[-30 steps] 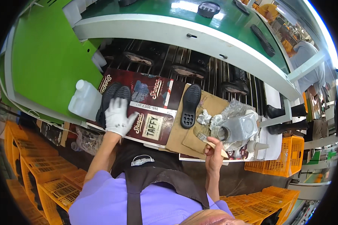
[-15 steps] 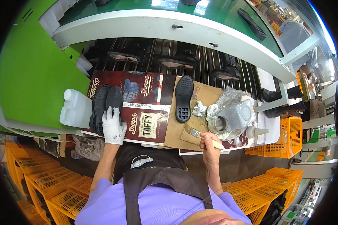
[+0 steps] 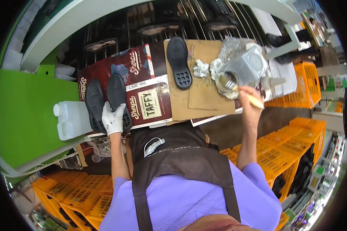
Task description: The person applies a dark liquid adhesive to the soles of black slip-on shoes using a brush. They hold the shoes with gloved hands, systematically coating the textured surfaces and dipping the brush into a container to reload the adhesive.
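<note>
Cardboard-covered tabletop (image 3: 204, 96): gloved left hand (image 3: 113, 119) presses on a black sole (image 3: 117, 101), right hand (image 3: 247, 101) grips a brush (image 3: 241, 92).

I see everything through one wide fisheye camera on my head, the left of a side-by-side pair, looking steeply down over my chest and apron to the workbench (image 3: 204, 104) just below me. The view is upright and unmirrored, so my left hand (image 3: 113, 120) shows on the picture's left and my right hand (image 3: 247, 101) on its right. Straight edges bow toward the dark round rim. Both forearms enter from below. No second view overlaps.
</note>
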Demonstrator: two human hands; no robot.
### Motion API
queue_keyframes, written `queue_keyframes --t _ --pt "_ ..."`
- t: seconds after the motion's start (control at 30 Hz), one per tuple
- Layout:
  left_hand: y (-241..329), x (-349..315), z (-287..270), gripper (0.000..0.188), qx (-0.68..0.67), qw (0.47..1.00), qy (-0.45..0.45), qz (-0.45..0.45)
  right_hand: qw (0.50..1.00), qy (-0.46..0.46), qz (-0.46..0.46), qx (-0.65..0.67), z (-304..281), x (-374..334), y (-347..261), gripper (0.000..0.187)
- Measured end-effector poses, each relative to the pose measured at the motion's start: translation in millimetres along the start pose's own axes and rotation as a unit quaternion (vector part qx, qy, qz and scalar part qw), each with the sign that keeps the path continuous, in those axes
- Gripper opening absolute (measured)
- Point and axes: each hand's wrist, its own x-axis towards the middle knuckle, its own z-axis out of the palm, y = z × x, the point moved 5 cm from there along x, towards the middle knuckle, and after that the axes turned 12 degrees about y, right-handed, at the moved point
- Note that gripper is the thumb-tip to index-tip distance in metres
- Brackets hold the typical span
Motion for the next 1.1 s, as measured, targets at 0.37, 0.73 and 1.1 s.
queue_keyframes --t 0.37,0.73,1.1 --pt "27 -10 13 0.033 -0.135 0.99 -0.043 -0.001 0.972 0.005 -0.15 -0.182 5 26 11 0.011" --pt "77 -40 27 0.044 -0.621 0.639 -0.269 -0.366 0.991 0.024 0.032 -0.127 5 35 34 0.017" --pt "130 -88 72 0.068 -0.642 0.5 -0.446 -0.373 0.993 0.044 0.068 -0.088 -11 21 30 0.018"
